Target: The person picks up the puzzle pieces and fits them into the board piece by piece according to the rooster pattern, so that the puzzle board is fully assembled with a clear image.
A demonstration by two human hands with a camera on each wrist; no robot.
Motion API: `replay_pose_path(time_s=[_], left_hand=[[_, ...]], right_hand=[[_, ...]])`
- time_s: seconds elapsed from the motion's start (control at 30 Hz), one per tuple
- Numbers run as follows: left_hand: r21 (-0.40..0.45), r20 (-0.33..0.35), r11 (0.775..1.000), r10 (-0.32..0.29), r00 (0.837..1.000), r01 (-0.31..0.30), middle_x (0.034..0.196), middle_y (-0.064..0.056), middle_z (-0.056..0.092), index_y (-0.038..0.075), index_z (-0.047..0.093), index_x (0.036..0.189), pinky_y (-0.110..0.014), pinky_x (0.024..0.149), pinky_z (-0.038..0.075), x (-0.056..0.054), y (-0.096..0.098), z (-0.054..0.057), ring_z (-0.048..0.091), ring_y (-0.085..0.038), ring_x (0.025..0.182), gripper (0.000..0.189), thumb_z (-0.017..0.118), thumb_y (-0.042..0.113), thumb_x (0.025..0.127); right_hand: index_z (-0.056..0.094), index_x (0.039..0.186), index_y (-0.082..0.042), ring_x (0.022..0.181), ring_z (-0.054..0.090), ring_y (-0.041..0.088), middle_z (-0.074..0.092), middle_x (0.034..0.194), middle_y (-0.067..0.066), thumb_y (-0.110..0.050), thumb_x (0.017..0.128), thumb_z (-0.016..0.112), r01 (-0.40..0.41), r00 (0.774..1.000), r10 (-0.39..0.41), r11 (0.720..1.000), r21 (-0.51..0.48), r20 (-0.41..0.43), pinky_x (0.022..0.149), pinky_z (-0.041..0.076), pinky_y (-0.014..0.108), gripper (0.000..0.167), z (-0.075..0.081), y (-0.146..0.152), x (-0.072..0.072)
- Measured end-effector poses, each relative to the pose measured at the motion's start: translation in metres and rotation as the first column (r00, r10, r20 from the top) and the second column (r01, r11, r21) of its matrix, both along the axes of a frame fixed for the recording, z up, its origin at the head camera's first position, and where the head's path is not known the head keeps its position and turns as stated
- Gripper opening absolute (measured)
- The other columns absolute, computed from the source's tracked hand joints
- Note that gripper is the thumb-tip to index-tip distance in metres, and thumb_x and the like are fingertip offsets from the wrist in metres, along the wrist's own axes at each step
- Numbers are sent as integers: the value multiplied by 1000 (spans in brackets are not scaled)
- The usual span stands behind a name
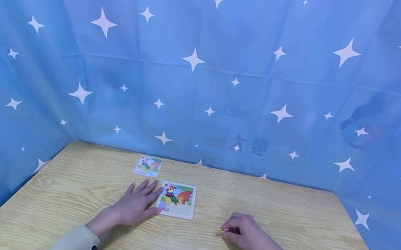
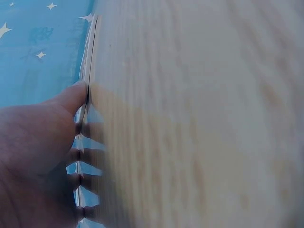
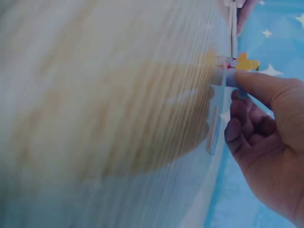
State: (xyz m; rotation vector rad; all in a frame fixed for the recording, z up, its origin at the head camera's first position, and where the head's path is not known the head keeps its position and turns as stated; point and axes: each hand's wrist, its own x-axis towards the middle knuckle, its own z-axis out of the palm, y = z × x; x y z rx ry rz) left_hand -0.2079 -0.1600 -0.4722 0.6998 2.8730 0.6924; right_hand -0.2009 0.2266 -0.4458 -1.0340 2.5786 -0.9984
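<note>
A square jigsaw puzzle tray (image 1: 193,203) with a white frame lies on the table, showing a colourful rooster; the lower right part of its picture area is bare and pale. Against its left side rests my left hand (image 1: 134,209), palm down with fingers spread, thumb tip at the lower left corner. In the left wrist view that hand (image 2: 35,152) lies flat along the tabletop. To the tray's right, my right hand (image 1: 246,235) pinches a small puzzle piece (image 3: 246,61) between thumb and fingers, low over the table. The piece shows yellow, red and white.
A square picture card (image 1: 148,166) with a paler rooster lies behind the tray, toward the back edge. The wooden table (image 1: 289,206) meets a blue curtain (image 1: 232,116) with white stars at the back and both sides.
</note>
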Motion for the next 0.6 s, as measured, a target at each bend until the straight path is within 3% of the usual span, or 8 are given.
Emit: replay_pose_path(time_s=[0.33, 0.6], left_hand=[[5, 2, 1000, -4, 1000, 4, 167, -21, 23, 5, 37, 159, -75, 113, 8, 0, 0, 1, 12, -45, 153, 69, 54, 46, 106], [2, 12, 1000, -6, 1000, 6, 166, -22, 23, 5, 37, 159, -75, 113, 8, 1, 0, 3, 12, -47, 153, 69, 54, 46, 106]], right_hand=[[76, 96, -19, 70, 50, 0, 61, 83, -14, -12, 98, 72, 24, 999, -25, 999, -21, -48, 61, 46, 23, 8, 1, -5, 0], [74, 97, -19, 65, 49, -1, 59, 79, -15, -13, 98, 72, 55, 998, -55, 998, -21, -22, 58, 45, 23, 7, 4, -10, 0]])
